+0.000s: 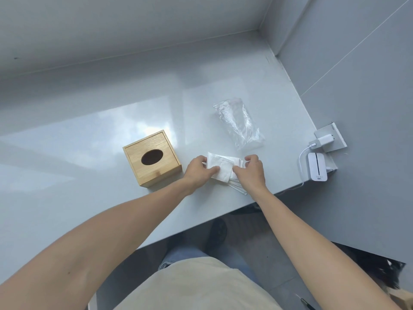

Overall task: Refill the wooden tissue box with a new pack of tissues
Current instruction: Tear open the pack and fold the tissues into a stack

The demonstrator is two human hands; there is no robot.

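Note:
A square wooden tissue box (152, 161) with a dark oval slot in its lid stands on the grey counter (89, 139), lid closed. Just right of it lies a white stack of tissues (223, 170), out of its wrapper. My left hand (197, 170) grips the stack's left edge, thumb on top. My right hand (251, 172) holds the stack's right side, fingers curled over the far edge. The empty clear plastic wrapper (238, 123) lies crumpled behind the stack.
A white wall socket (333, 137) with a plugged-in charger (320, 141) sits on the right wall. A small white device (317, 166) with a cable rests at the counter's right end. The counter's front edge runs just below the tissues, floor beneath.

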